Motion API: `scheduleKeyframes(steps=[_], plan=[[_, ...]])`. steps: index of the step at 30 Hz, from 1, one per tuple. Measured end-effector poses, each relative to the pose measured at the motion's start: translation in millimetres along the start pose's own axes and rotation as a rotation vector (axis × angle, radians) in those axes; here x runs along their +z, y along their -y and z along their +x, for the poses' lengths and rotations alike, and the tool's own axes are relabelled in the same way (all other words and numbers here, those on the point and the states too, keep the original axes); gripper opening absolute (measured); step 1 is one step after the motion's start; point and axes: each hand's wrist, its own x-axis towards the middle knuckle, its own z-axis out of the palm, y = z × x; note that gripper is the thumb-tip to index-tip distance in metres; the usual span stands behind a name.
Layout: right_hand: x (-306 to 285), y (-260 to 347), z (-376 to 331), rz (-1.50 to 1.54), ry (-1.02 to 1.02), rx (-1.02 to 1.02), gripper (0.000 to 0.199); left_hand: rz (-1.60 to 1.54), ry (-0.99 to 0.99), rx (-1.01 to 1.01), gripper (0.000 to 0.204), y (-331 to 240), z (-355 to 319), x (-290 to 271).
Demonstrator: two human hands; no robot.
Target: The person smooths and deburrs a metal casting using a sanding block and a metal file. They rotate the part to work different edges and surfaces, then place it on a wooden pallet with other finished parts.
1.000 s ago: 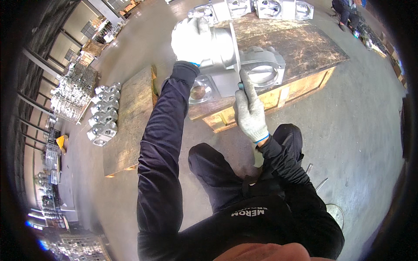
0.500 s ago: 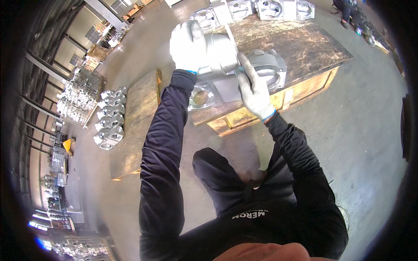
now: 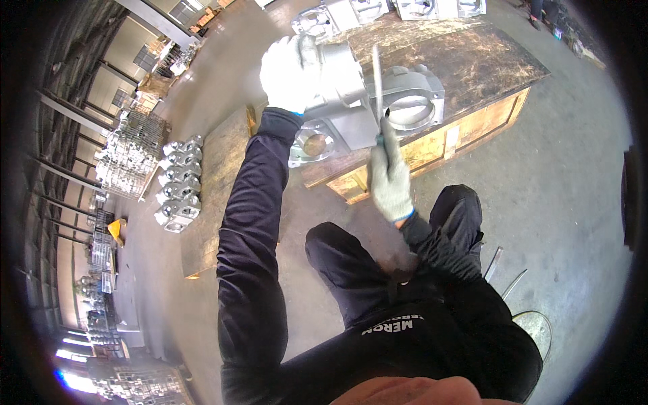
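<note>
Grey concrete floor (image 3: pixel 560 169) spreads under a scuffed wooden worktop (image 3: pixel 472 61), where a large grey cast-metal housing with round bores (image 3: pixel 364 101) sits tilted at the near edge. Gloved left hand (image 3: pixel 291 71) is clamped over its upper left end. Gloved right hand (image 3: pixel 389 177) is closed around a thin metal file (image 3: pixel 376 81), held upright against the housing's face. More grey castings (image 3: pixel 177 182) lie beside a wooden pallet (image 3: pixel 219 175) to the left.

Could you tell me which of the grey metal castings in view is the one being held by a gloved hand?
The casting at the wooden bench's near edge: the left hand grips its top. The others sit untouched along the bench's far side and on the floor pallet.
</note>
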Motion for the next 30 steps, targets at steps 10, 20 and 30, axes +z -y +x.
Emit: scheduleKeyframes(steps=[10, 20, 30], plan=[[23, 22, 16, -0.074, 0.038, 0.011, 0.058, -0.052, 0.074, -0.034, 0.033, 4, -1, 7], [20, 19, 32, -0.203, 0.013, -0.213, 0.056, -0.029, 0.115, -0.054, 0.035, 1, 5, 4], [28, 43, 29, -0.153, 0.025, -0.256, 0.055, 0.005, 0.064, -0.036, 0.033, 3, 2, 8]])
